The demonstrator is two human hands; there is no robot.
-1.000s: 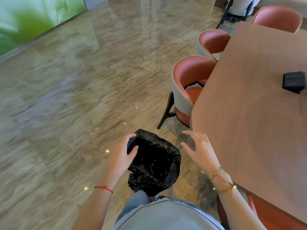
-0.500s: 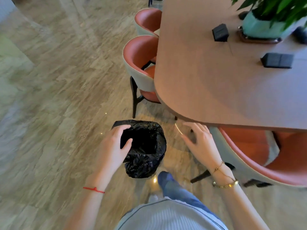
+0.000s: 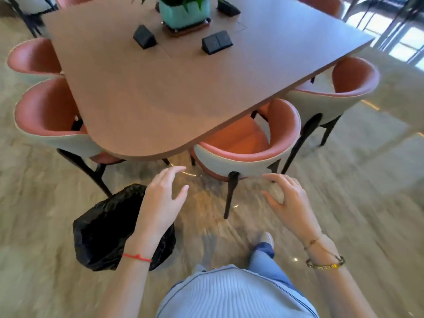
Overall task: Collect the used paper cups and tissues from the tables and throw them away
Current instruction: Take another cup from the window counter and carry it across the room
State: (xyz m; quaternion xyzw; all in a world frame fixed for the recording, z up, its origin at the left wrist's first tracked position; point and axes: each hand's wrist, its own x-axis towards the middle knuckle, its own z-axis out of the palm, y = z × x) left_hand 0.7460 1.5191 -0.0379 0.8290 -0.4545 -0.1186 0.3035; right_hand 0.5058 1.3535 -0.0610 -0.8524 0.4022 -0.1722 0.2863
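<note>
Head view, one black bag (image 3: pixel 107 228), two hands, left hand (image 3: pixel 161 203), right hand (image 3: pixel 290 203), four chairs.

Brown table (image 3: pixel 160 92): teal planter (image 3: pixel 183 12) (on tray), black wedge boxes (image 3: pixel 216 42) around it

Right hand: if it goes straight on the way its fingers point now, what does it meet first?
Probably the pale back of the nearest pink chair. The right hand is open, fingers aimed up-left toward that backrest, near its dark rear leg. Depth is unclear, so the hand may sit above it.
</note>
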